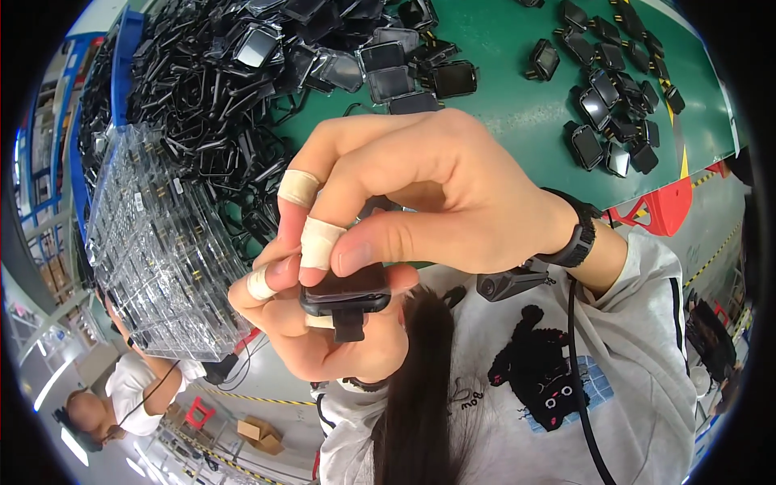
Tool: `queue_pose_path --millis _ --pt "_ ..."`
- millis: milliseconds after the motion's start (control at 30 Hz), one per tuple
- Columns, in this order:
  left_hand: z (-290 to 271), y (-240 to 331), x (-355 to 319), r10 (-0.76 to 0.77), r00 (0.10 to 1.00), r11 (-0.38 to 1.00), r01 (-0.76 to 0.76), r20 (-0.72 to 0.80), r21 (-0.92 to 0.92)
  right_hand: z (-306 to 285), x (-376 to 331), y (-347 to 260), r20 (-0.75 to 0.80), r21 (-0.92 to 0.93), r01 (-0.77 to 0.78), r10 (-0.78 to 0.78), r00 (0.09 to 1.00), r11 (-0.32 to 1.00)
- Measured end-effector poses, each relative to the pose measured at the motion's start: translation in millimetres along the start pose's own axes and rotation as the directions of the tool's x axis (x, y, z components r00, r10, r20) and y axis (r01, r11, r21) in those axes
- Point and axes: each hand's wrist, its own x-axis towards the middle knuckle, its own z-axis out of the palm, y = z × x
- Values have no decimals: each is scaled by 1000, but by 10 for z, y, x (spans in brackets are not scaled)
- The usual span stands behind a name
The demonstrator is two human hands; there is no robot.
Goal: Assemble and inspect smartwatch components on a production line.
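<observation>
1. In the centre of the frame, the right hand (453,194) pinches the top of a small black watch body (346,297) with its thumb and taped fingers (322,242).
2. The left hand (323,339) is closed under the same watch body and supports it.
3. A stack of clear trays (153,259) stands at the left.
4. Black watch parts (218,89) lie piled on the green table (517,105) in the upper left.
</observation>
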Motion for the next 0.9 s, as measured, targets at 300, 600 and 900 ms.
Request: queue_pose_path --millis 300,600,900 --pt "-10 -36 -4 107 994 992 -108 18 66 -1 -22 -12 6 -6 -3 3 1000 1000" --pt "10 2 -48 -19 998 1000 20 -64 13 8 -45 -21 -6 27 -13 13 1000 1000" --pt "-18 -25 -59 -2 1000 1000 2 -11 -6 0 -58 -28 -19 -10 -28 27 999 1000"
